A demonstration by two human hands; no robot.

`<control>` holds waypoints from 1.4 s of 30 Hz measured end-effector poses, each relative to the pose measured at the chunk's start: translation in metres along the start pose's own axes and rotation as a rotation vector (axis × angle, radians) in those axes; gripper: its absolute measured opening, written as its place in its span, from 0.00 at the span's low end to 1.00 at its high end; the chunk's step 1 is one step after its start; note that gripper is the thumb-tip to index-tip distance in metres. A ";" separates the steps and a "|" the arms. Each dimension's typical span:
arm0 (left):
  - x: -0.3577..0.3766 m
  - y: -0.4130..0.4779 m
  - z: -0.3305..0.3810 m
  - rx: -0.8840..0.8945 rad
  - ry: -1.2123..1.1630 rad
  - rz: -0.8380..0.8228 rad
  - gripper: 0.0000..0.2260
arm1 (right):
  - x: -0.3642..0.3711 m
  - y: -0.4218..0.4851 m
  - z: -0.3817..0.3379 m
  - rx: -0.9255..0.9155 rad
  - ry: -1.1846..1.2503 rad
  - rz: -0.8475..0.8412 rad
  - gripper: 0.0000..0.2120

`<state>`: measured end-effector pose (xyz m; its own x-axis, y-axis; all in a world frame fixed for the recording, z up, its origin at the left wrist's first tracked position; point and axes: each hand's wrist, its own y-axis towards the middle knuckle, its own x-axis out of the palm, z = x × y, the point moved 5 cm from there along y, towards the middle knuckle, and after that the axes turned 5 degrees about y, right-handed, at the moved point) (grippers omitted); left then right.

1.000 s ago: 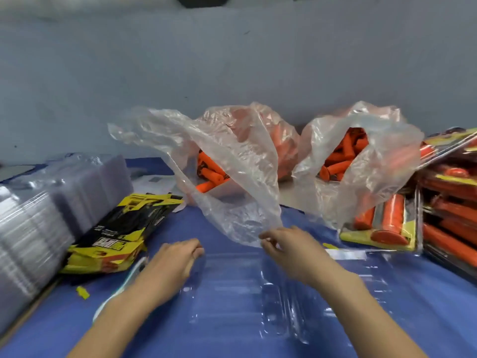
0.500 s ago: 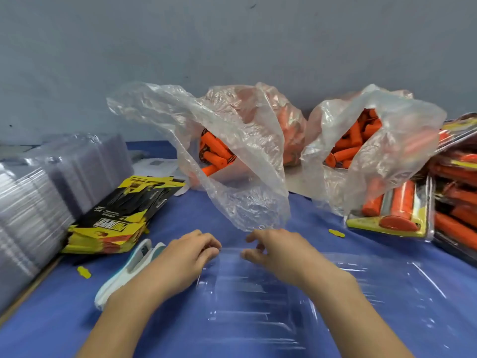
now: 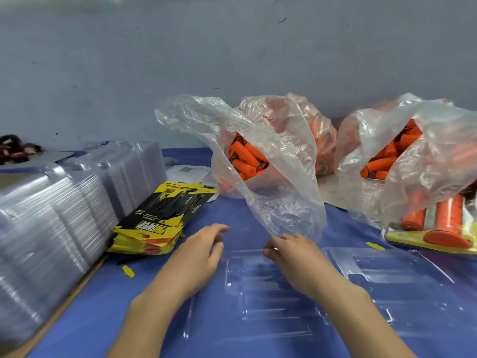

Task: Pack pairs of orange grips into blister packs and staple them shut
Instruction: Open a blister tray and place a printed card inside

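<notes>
— Any print you can make out?
— On the top of the stack of yellow-and-black cards (image 3: 160,218), near the left edge of the table (image 3: 103,306), a yellow band carries big black letters, upside down from here. They look like "PRO TAPER".
— The small white lines beside it?
— Too fine to read. A barcode (image 3: 172,187) sits at the card's far end, digits illegible.
— And the white sheet (image 3: 191,171) behind?
— A square code, nothing legible. The black marks on the orange grips (image 3: 242,161) blur too.
</notes>
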<state>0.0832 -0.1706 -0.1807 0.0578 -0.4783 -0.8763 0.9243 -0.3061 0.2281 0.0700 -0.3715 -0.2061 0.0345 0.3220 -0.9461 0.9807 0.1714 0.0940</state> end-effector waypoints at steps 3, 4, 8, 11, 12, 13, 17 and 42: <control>-0.016 0.001 -0.010 -0.030 -0.001 0.157 0.14 | -0.004 0.001 -0.002 -0.017 0.028 0.041 0.13; -0.020 0.001 -0.013 -0.043 -0.004 0.184 0.14 | -0.006 0.001 -0.003 -0.013 0.046 0.054 0.13; -0.021 -0.002 -0.017 -0.063 0.016 0.207 0.12 | -0.014 -0.003 -0.004 -0.001 0.099 0.107 0.14; -0.020 -0.002 -0.015 -0.074 0.047 0.216 0.12 | -0.023 -0.004 -0.003 0.014 0.164 0.135 0.14; -0.021 -0.001 -0.017 -0.099 0.066 0.228 0.12 | -0.024 -0.004 -0.003 0.017 0.173 0.131 0.14; -0.023 -0.001 -0.020 -0.139 0.111 0.250 0.12 | -0.025 -0.004 -0.003 0.018 0.177 0.126 0.14; -0.029 -0.007 -0.046 -0.392 0.353 0.248 0.18 | -0.027 -0.004 -0.004 0.019 0.182 0.120 0.14; -0.051 -0.020 -0.057 -0.490 0.402 0.413 0.13 | -0.023 0.006 -0.041 -0.035 0.184 0.102 0.15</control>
<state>0.0838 -0.0930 -0.1649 0.4819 -0.1091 -0.8694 0.8544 0.2786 0.4386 0.0673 -0.3392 -0.1714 0.0941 0.5034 -0.8589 0.9666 0.1603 0.1998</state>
